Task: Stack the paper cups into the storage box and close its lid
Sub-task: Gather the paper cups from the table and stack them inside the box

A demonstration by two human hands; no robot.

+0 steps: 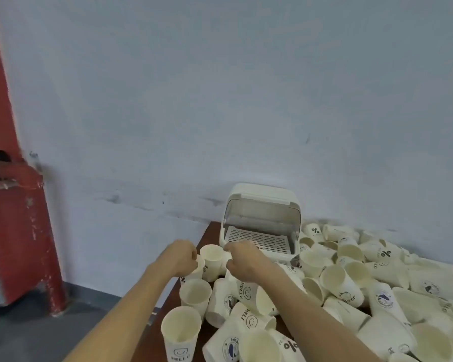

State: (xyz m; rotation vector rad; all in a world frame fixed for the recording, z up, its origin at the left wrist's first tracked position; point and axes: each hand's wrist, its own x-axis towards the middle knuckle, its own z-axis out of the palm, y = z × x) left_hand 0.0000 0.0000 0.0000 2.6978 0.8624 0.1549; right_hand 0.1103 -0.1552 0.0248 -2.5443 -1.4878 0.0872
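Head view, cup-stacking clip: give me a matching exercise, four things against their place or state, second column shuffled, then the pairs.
Things:
1. storage box
2. left hand
3. red pillar
4. loose paper cups

Places or states:
A. stands on the floor at the far left
B. lid raised, slatted tray bare
C. heaped on the table, many lying on their sides
D. fingers curled at the rim of an upright cup

Pairs: 1-B, 2-D, 3-A, 4-C
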